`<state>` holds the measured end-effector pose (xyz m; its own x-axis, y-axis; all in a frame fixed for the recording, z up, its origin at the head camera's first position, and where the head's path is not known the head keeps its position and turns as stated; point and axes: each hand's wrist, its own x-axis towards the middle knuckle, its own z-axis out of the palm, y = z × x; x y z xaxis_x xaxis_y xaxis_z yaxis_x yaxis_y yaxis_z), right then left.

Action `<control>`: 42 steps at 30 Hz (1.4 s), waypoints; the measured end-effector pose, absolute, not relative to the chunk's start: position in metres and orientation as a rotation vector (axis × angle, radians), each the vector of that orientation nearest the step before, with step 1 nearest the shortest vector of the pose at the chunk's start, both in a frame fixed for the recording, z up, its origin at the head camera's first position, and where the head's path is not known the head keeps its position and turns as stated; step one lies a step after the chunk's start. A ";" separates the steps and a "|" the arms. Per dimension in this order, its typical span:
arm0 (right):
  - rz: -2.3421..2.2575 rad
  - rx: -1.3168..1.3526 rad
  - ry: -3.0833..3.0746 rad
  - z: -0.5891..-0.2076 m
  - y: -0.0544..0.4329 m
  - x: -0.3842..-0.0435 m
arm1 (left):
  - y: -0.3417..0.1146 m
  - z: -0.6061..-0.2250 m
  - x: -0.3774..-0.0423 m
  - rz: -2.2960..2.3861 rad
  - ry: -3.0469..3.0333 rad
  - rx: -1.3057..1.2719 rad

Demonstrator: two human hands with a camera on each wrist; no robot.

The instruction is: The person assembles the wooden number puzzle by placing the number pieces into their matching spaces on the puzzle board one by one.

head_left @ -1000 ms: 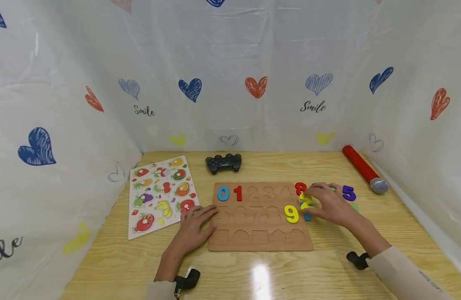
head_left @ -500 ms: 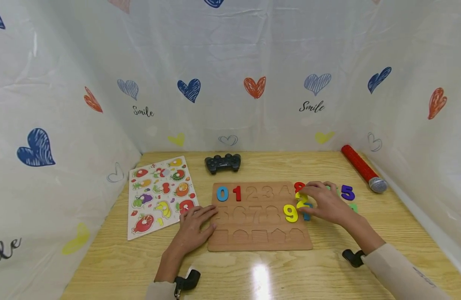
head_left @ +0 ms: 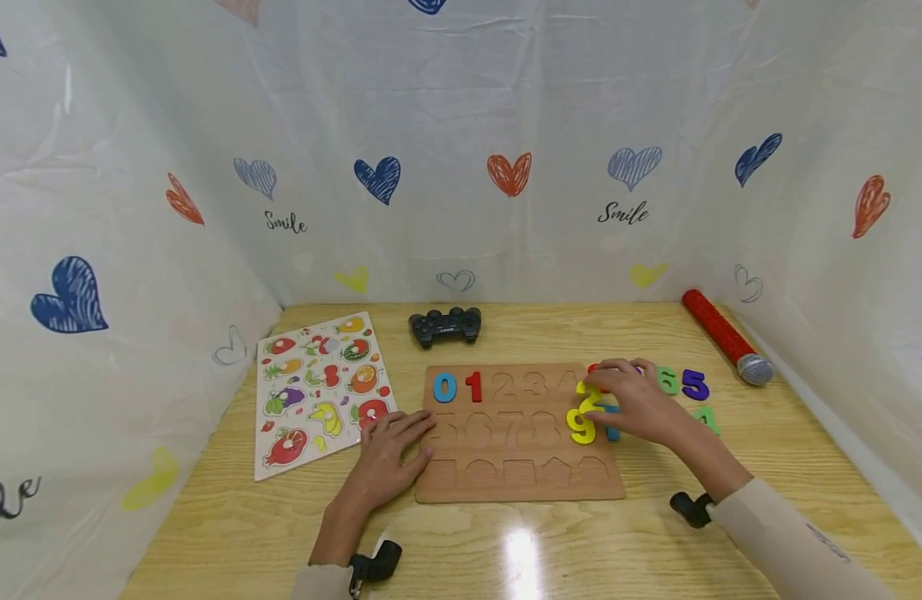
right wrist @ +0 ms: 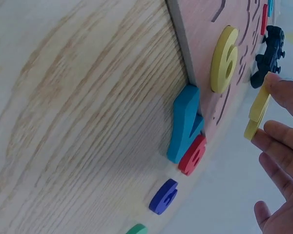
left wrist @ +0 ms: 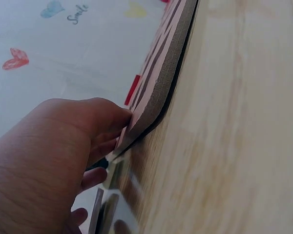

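My right hand (head_left: 637, 407) pinches a yellow number 2 (head_left: 590, 397) between thumb and fingers, above the right part of the wooden number board (head_left: 498, 487). In the right wrist view, that yellow number (right wrist: 258, 111) shows edge-on, raised off the board. Just below it, a yellow 9 (head_left: 581, 431) lies on the board. A blue 0 (head_left: 445, 387) and red 1 (head_left: 473, 387) sit at the upper left. My left hand (head_left: 386, 458) rests at the board's left edge, fingers relaxed; the left wrist view shows the thumb (left wrist: 112, 114) touching the edge.
A blue number piece (right wrist: 184, 127) leans against the board's right edge, near a red number (right wrist: 192, 155). Further right lie a green 6 (head_left: 667, 381) and purple 5 (head_left: 695, 385). A fruit puzzle (head_left: 322, 392), game controller (head_left: 446, 326) and red microphone (head_left: 719, 329) surround the board.
My right hand has moved left with the yellow 2, from beside the board's right edge to over it. My left hand has stayed in place.
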<state>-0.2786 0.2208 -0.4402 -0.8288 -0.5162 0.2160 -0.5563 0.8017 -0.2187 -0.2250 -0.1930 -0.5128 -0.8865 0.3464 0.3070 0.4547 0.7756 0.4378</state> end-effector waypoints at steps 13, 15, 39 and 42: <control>0.424 0.914 -2.814 -0.438 0.194 -0.290 | -0.197 -0.513 -0.225 -0.764 -2.771 -0.636; 0.430 0.921 -2.814 -0.438 0.190 -0.292 | -0.197 -0.513 -0.225 -0.767 -2.773 -0.639; 0.418 1.013 -2.839 -0.444 0.152 -0.314 | -0.194 -0.513 -0.227 -0.748 -2.760 -0.649; 0.392 1.012 -2.851 -0.444 0.148 -0.316 | -0.194 -0.513 -0.227 -0.747 -2.754 -0.648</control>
<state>-0.3160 0.1479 -0.4441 -0.7762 -0.6073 0.1696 -0.6305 0.7473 -0.2097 -0.2266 -0.1942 -0.5128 -0.8799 0.3574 0.3132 0.4666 0.7744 0.4273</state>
